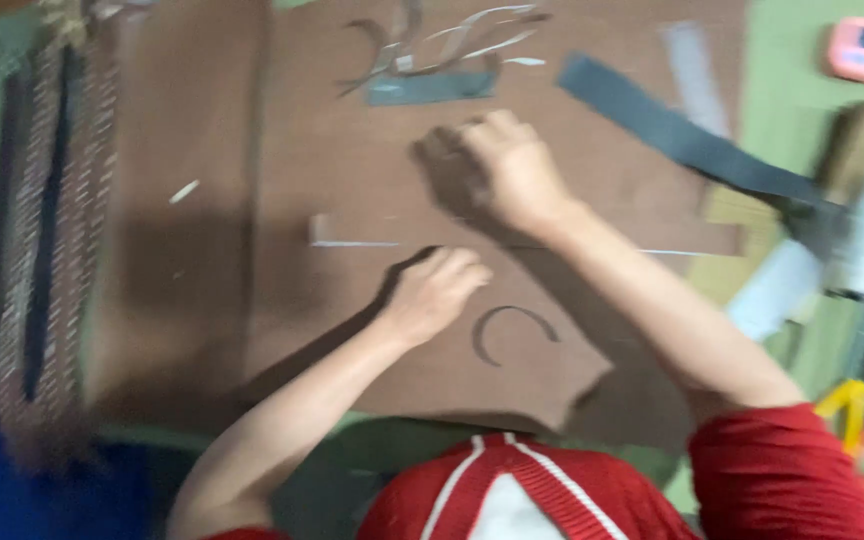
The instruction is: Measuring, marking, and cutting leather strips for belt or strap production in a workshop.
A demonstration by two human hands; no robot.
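From my seat at the head camera I see both hands pressed down on a large brown sheet of leather-like material (352, 180) that covers most of the desk. The left hand (435, 293) lies curled, knuckles up, near the middle of the sheet; its fingers look folded under, and through the blur I cannot tell whether they pinch anything. The right hand (508, 170) rests farther from me and a little to the right, fingers (472, 135) bent down onto the sheet, and again I cannot say if they hold a tool.

Between the two hands a thin pale line (357, 243) runs left to right across the brown sheet, so its long axis crosses in front of both wrists. A curved cut mark (512, 330) sits just beside the left hand, on its right and closer to me; the left hand is plainly the nearer one. A long dark grey strip (682, 135) lies diagonally, well apart to the right.
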